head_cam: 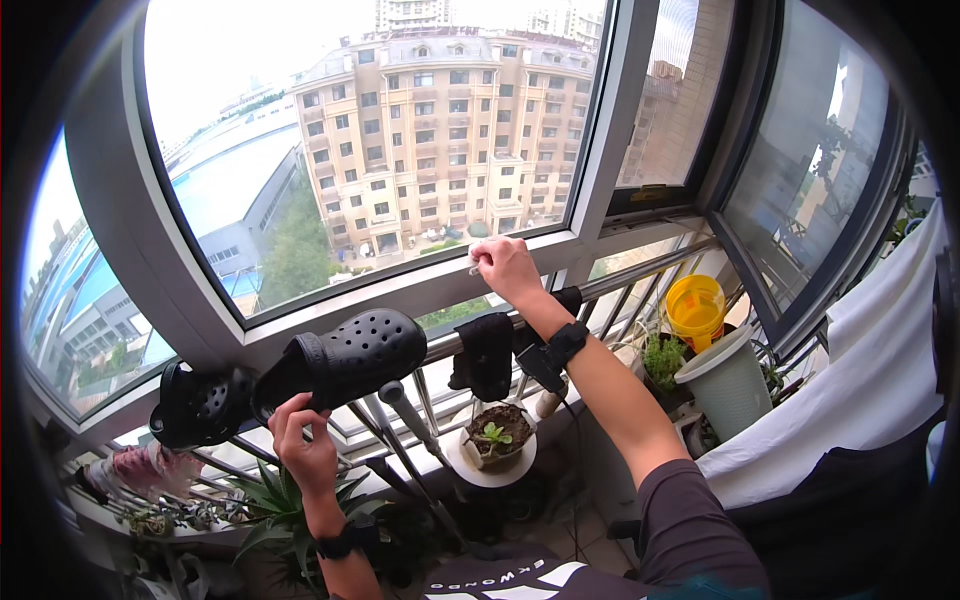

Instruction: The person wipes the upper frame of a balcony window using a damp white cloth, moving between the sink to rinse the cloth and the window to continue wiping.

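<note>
My right hand [511, 271] pinches a crumpled white tissue or cloth [474, 259] against the lower bar of the light grey window frame [375, 289]. Below the glass, my left hand [306, 444] has its fingertips curled at the heel end of a black perforated clog [367, 352], apparently gripping its edge. That clog is tilted at the railing, its toe to the right. The second black clog [206, 401] sits just left of it. Both wrists wear dark straps; a black device is on the right one.
Dark cloths [484, 356] hang over the metal railing [622, 279]. Below stand a potted seedling [495, 435] and a spiky aloe-like plant [274, 502]. At right are a yellow container [696, 307], a pale green bucket [724, 382], an open window sash [810, 165] and white fabric [840, 375].
</note>
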Available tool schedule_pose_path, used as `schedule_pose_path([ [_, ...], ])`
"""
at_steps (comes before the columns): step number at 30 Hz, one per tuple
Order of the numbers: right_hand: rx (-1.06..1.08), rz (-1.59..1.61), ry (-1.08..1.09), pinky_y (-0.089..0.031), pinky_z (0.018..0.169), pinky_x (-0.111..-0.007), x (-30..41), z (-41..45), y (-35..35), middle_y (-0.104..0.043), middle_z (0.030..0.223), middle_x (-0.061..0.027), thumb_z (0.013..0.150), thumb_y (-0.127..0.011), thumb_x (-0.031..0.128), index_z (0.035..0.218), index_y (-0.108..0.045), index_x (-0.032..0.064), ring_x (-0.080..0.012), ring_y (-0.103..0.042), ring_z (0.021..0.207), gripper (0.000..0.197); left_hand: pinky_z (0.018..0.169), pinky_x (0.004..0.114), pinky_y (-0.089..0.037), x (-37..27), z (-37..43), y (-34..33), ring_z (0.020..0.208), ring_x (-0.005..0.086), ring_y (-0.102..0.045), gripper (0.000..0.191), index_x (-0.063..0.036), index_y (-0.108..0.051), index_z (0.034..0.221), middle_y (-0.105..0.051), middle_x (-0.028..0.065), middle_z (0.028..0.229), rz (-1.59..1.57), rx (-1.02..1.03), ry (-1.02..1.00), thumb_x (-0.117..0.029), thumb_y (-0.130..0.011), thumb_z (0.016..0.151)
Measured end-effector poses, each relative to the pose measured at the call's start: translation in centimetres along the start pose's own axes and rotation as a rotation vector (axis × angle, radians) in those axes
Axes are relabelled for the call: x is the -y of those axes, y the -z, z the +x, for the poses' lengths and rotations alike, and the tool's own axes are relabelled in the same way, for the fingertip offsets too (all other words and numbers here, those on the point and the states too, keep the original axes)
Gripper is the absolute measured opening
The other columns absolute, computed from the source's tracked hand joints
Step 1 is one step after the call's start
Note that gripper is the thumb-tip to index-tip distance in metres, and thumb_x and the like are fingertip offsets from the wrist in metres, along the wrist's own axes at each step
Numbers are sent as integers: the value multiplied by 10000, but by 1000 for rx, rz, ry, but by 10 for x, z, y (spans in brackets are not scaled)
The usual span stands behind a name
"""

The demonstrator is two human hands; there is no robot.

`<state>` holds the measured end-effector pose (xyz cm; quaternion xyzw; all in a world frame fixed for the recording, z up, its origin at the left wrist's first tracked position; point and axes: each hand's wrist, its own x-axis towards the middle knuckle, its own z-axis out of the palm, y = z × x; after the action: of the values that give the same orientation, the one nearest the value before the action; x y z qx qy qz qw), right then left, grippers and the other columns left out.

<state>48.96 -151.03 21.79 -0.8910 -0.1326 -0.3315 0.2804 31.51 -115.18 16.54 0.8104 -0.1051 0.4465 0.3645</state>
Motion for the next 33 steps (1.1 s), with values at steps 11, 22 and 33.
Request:
schedule_pose_path([
  [11, 6, -217, -143, -549, 812, -435, -40, 1, 20, -701, 867, -188, 821, -628, 104, 872, -754, 82, -359, -675, 866, 138, 770, 369, -491, -3, -8, 49, 910, 270, -616, 315, -30, -481, 702, -645, 153, 1045, -139, -361, 22, 127, -754, 723],
  [22, -23, -298, -69, -539, 814, -393, -28, 3, 21, -710, 857, -147, 810, -598, 57, 846, -737, 33, -313, -680, 845, 145, 755, 317, -480, 9, -23, 109, 894, 224, -603, 317, -37, -472, 715, -616, 146, 1058, -9, -375, -17, 89, -758, 773],
  [33, -123, -68, 211, -515, 845, -398, 52, -11, -46, -686, 850, -138, 804, -639, 46, 853, -710, 32, -330, -645, 859, 87, 770, 315, -470, 14, -61, 111, 883, 216, -567, 337, -44, -426, 706, -573, 115, 971, 63, -394, 113, 128, -708, 770],
])
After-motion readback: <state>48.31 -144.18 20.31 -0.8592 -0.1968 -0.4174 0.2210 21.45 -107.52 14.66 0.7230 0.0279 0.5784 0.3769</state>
